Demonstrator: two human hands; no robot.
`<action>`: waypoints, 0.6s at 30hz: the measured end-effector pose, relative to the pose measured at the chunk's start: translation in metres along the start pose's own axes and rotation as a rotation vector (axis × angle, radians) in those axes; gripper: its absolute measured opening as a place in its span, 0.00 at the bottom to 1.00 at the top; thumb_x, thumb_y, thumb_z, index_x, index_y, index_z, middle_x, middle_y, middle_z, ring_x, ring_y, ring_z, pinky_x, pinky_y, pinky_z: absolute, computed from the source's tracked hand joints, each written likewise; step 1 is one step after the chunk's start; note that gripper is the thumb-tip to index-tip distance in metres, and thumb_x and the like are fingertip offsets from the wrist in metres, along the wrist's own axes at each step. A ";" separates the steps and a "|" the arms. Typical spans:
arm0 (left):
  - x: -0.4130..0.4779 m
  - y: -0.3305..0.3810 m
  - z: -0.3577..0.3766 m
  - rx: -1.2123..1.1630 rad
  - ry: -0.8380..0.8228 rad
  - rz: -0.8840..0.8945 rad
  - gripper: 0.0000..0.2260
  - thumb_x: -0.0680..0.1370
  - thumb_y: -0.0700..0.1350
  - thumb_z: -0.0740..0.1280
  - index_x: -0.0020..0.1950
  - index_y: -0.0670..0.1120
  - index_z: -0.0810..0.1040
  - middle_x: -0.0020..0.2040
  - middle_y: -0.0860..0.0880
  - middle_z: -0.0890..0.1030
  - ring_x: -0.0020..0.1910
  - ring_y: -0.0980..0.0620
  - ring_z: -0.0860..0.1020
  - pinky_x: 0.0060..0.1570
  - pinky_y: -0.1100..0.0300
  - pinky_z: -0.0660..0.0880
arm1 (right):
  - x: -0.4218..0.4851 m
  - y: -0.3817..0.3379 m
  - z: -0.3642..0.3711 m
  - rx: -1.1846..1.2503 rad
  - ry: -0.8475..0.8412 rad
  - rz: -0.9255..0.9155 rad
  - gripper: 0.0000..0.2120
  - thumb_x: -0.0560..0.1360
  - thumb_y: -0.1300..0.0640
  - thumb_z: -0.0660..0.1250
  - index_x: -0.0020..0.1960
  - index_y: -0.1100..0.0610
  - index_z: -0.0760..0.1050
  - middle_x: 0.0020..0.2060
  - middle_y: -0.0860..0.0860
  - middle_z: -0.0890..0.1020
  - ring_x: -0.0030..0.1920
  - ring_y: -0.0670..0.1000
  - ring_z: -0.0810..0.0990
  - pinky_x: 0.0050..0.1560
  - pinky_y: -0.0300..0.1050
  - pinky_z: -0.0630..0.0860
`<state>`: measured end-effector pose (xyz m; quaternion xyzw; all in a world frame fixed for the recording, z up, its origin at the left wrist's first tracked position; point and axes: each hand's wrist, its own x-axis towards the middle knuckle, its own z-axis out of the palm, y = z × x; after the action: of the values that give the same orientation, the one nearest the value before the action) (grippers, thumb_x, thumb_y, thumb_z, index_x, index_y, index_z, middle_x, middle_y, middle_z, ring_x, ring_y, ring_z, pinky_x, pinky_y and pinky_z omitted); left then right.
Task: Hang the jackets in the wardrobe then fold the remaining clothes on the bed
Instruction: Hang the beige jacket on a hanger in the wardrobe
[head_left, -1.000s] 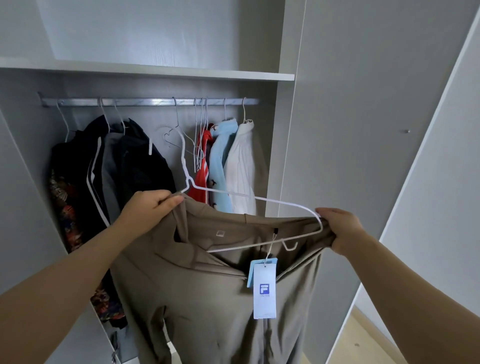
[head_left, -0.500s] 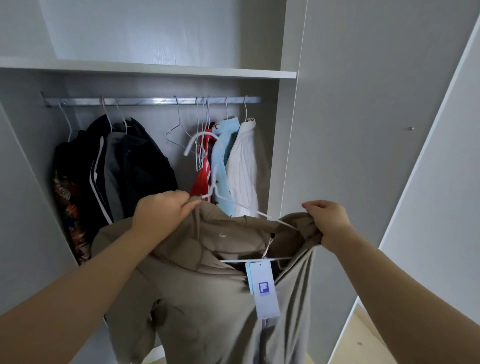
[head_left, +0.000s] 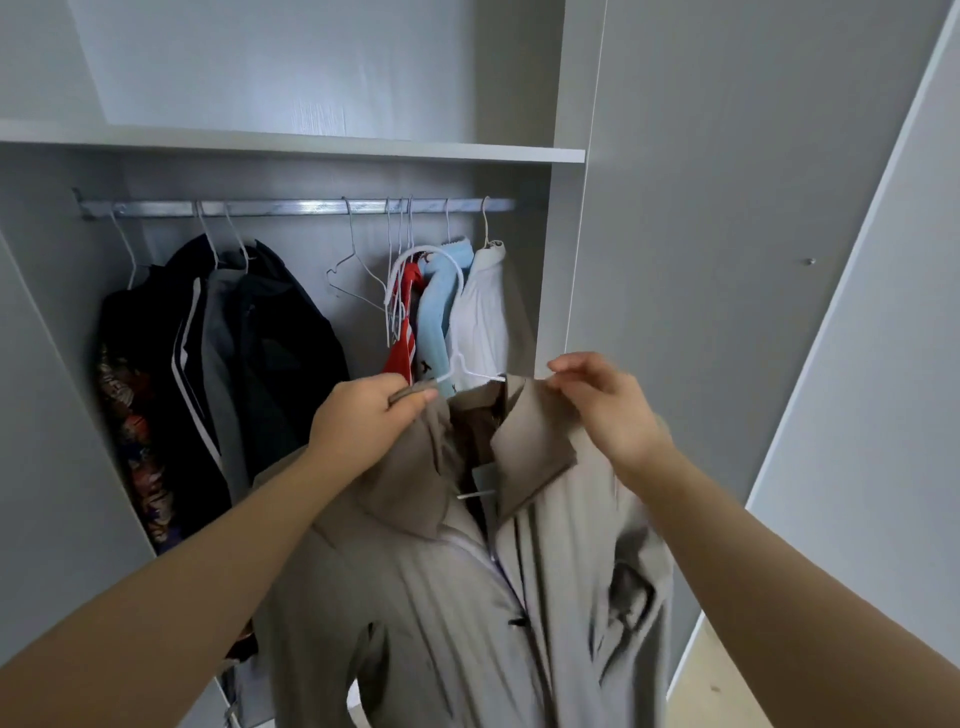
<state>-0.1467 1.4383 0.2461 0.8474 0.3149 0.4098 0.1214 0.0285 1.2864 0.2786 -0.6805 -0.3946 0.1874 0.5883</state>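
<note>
Jacket (head_left: 467, 597) higher, between left hand (head_left: 363, 428), right hand (head_left: 610, 410)

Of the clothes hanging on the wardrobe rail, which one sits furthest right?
The white garment, just right of the light blue one. The red one and the dark jackets hang further left along the rail.

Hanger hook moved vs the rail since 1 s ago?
Yes. The white hanger's hook has shifted right along the rail, from by the empty wire hanger to in front of the red top and blue top.
</note>
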 end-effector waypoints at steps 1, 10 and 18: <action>0.001 -0.001 -0.001 -0.042 0.007 0.005 0.20 0.75 0.55 0.66 0.27 0.49 0.65 0.26 0.51 0.69 0.30 0.54 0.70 0.34 0.55 0.67 | 0.001 0.004 -0.004 -0.322 0.016 -0.041 0.11 0.76 0.60 0.61 0.55 0.48 0.73 0.51 0.46 0.78 0.55 0.53 0.73 0.59 0.42 0.69; 0.009 0.023 0.000 -0.238 -0.211 0.038 0.22 0.73 0.59 0.64 0.38 0.39 0.78 0.33 0.44 0.77 0.33 0.51 0.73 0.38 0.57 0.71 | 0.001 0.015 -0.006 -1.067 -0.103 -0.148 0.12 0.77 0.53 0.58 0.34 0.52 0.68 0.34 0.46 0.73 0.47 0.52 0.67 0.47 0.45 0.59; 0.036 0.038 -0.024 0.037 0.009 -0.189 0.18 0.76 0.37 0.62 0.66 0.49 0.70 0.44 0.47 0.76 0.47 0.42 0.77 0.47 0.51 0.76 | -0.007 0.037 -0.006 -0.218 -0.046 0.033 0.11 0.73 0.60 0.69 0.34 0.59 0.71 0.30 0.51 0.70 0.34 0.50 0.68 0.35 0.42 0.65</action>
<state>-0.1318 1.4306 0.3013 0.8140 0.4017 0.3945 0.1424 0.0406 1.2775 0.2432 -0.7422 -0.4149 0.1688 0.4985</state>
